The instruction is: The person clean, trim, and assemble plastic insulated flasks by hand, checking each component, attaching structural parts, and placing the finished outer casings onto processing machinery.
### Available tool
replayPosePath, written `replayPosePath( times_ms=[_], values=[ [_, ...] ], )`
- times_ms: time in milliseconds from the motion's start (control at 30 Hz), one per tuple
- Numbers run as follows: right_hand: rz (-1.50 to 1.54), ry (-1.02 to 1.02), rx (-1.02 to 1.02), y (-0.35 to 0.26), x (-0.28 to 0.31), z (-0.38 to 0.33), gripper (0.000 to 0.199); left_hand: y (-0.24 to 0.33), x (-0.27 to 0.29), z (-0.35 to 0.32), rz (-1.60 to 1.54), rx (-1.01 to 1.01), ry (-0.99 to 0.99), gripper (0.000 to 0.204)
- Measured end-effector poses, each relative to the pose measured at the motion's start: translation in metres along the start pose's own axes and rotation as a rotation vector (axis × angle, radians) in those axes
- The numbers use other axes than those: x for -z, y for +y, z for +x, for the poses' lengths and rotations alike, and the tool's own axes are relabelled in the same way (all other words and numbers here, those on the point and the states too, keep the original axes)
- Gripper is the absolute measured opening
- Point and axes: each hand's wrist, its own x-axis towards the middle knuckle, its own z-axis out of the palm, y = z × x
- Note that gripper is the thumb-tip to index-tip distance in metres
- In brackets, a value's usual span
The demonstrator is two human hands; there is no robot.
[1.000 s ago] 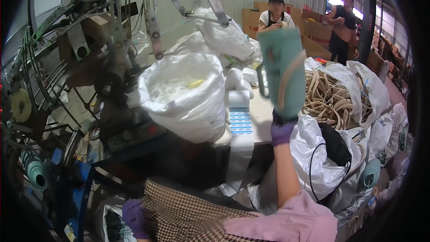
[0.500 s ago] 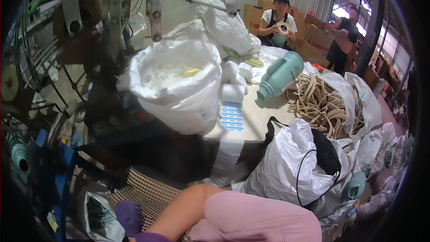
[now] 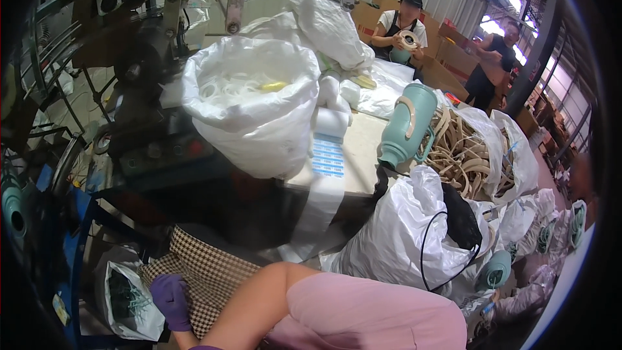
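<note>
In a purple glove, my left hand (image 3: 171, 301) is curled closed at the lower left, over brown checked cloth (image 3: 210, 266). Whether its fingers hold anything is hidden. Next to it a white bag (image 3: 154, 324) contains thin green strips. My right arm, in a pink sleeve (image 3: 376, 308), bends across the lower middle; only a purple sliver of my right hand (image 3: 204, 347) shows at the bottom edge. A pale green vacuum-flask casing (image 3: 409, 123) with a handle leans on the table (image 3: 366, 136), apart from both hands.
A white sack (image 3: 253, 136) of clear rings stands beside a label roll (image 3: 329, 123). Beige strap-like pieces (image 3: 460, 149) pile up at the right, behind a stuffed white bag (image 3: 395, 233). Dark machinery (image 3: 155, 149) fills the left. Two people (image 3: 400, 29) are behind; another person's edge appears far right.
My left hand has risen beside the bag of green strips. On the table the green casing has turned, so its handle shows. A person's edge has entered at far right.
</note>
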Motion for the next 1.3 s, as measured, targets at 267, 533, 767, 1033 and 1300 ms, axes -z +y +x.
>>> replayPosePath(
  times_ms=[267,533,767,1033,1300],
  values=[
    [-0.013,0.012,-0.015,0.007,0.000,-0.004,0.046,0.001,0.001,-0.008,0.046,0.034,0.021,0.018],
    [-0.069,-0.001,-0.065,0.011,0.010,-0.014,0.042,0.030,-0.006,0.003,0.125,0.090,0.054,0.020],
    [-0.115,-0.003,-0.093,0.003,0.009,-0.024,0.039,0.013,-0.012,0.004,0.151,0.000,0.045,0.018],
    [-0.124,-0.024,-0.123,-0.005,0.021,-0.036,0.036,-0.003,-0.022,0.005,0.184,-0.083,0.025,0.015],
    [-0.317,-0.049,-0.196,-0.018,0.084,-0.046,0.033,-0.055,0.003,-0.016,0.423,-0.227,-0.033,0.030]
  ],
)
